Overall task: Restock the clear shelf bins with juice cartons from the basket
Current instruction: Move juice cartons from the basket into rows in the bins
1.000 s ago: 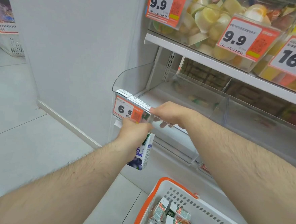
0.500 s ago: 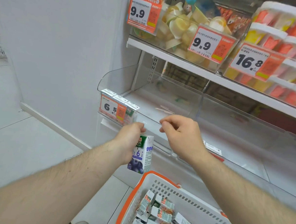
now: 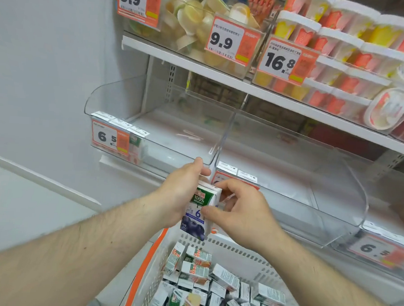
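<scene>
Shelf tags (image 3: 222, 41) read 9.9 while both hands, left hand (image 3: 178, 196) and right hand (image 3: 241, 209), grip a "100%" blueberry carton (image 3: 198, 214).

Carton (image 3: 200, 212) between hands, above basket (image 3: 234, 255), before bins (image 3: 164, 136).

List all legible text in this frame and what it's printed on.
"9.9": price tag, top-left bin.
"9.9": price tag, next bin.
"16.8": price tag, tub bin.
"6 5": price tag, left clear bin.
"6": price tag, far-right bin; rest blurred.
"100%", "6": blueberry carton in both hands.
Small print, barcodes, basket cartons: unreadable.
</scene>
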Motion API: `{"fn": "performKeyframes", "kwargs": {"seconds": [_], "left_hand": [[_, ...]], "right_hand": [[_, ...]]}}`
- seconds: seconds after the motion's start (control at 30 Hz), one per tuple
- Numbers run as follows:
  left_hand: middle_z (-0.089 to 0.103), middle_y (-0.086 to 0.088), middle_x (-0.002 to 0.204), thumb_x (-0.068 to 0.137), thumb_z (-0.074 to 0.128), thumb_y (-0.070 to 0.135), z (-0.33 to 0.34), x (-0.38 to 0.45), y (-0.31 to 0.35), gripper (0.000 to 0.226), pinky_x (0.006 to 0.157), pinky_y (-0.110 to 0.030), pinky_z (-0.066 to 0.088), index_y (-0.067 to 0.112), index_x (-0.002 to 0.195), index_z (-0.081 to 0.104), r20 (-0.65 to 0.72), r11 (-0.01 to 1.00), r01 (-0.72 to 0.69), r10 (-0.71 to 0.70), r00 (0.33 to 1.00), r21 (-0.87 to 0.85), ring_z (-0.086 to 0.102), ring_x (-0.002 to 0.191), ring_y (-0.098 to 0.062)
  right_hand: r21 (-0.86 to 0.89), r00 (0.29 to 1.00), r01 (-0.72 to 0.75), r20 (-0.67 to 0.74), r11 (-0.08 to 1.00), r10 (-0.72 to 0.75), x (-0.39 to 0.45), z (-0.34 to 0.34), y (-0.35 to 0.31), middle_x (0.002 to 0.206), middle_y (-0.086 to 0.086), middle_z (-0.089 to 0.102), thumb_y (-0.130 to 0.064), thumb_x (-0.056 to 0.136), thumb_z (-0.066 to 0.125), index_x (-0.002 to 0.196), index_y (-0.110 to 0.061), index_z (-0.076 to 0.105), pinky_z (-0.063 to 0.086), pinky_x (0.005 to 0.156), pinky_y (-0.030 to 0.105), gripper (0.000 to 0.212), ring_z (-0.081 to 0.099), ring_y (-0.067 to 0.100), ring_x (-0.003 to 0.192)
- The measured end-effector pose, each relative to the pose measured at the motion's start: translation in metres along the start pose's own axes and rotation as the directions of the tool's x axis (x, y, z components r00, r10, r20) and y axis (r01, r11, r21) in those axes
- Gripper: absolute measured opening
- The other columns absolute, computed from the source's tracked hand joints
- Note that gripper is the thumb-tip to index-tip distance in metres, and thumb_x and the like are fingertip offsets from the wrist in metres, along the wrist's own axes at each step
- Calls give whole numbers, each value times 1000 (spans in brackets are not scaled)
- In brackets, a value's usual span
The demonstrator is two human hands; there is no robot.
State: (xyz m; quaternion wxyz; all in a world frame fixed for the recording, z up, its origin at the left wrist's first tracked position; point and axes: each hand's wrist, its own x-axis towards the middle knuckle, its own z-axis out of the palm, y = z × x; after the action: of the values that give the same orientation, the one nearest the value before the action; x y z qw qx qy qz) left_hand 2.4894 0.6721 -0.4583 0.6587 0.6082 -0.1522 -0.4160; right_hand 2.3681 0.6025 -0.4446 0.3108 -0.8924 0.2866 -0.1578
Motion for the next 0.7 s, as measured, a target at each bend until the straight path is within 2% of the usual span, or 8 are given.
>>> {"fn": "performKeyframes", "kwargs": {"seconds": [0.13, 0.23, 0.27, 0.33, 0.43, 0.53, 0.6, 0.7], "left_hand": [[63, -7, 85, 103, 33, 45, 25, -7, -4, 42, 63, -34, 45, 13, 102, 60, 247, 993, 11, 20, 969, -121, 59, 69, -20], [66, -13, 99, 81, 58, 28, 38, -13, -12, 33, 75, -39, 48, 9, 108, 61, 391, 983, -12, 83, 917, -182, 62, 84, -25], [67, -14, 107, 70, 61, 22, 41, -13, -17, 44, 82, -41, 49, 9, 112, 61, 440, 986, -18, 91, 893, -165, 63, 92, -26], [65, -7, 124, 62, 65, 22, 50, -15, -26, 61, 99, -44, 46, 17, 123, 57, 517, 987, -146, 94, 851, 61, 62, 111, -23], [66, 9, 121, 70, 81, 29, 80, -25, -41, 59, 102, -41, 48, 31, 123, 55, 556, 868, -345, 99, 825, 358, 64, 112, -12], [73, 4, 106, 82, 75, 8, 119, -31, -54, 38, 89, -37, 57, 23, 114, 62, 498, 850, -403, 201, 844, 340, 71, 95, -17], [74, 0, 102, 83, 73, 5, 141, -32, -61, 34, 80, -32, 59, 21, 112, 65, 465, 836, -438, 260, 846, 330, 73, 87, -17], [73, -2, 94, 82, 75, 4, 174, -28, -71, 27, 70, -20, 55, 18, 105, 68, 444, 797, -508, 345, 827, 326, 72, 81, -14]], "right_hand": [[111, 996, -68, -54, 992, 74, -23, -27, 21, 85, -10, 68, -14, 74, 79, 92, -34, 63, 47, 56, 22, 31, 61, 8, 64], [255, 990, -105, -60, 961, 124, -39, -53, 43, 85, 0, 70, -4, 71, 81, 92, -28, 65, 55, 61, 37, 36, 64, 26, 69], [314, 989, -100, -71, 944, 128, -45, -61, 50, 86, 4, 70, -4, 68, 81, 92, -26, 65, 57, 67, 48, 37, 65, 35, 75], [437, 985, -73, -111, 897, 134, -56, -78, 66, 86, 12, 70, -2, 63, 78, 93, -20, 65, 53, 73, 58, 37, 61, 45, 78], [539, 978, -36, -153, 842, 140, -69, -96, 86, 88, 14, 70, 9, 68, 74, 95, -13, 62, 55, 75, 49, 37, 60, 40, 81], [500, 976, -38, -168, 865, 139, -77, -110, 102, 98, 23, 68, -2, 65, 71, 99, -15, 63, 54, 82, 59, 38, 59, 51, 88], [453, 964, -52, -210, 890, 163, -84, -121, 110, 104, 17, 67, -2, 73, 73, 107, -21, 64, 54, 84, 56, 40, 61, 43, 89], [265, 919, -127, -332, 956, 214, -97, -139, 116, 115, -5, 59, -39, 73, 77, 121, -34, 60, 54, 83, 37, 50, 59, 16, 85]]}}
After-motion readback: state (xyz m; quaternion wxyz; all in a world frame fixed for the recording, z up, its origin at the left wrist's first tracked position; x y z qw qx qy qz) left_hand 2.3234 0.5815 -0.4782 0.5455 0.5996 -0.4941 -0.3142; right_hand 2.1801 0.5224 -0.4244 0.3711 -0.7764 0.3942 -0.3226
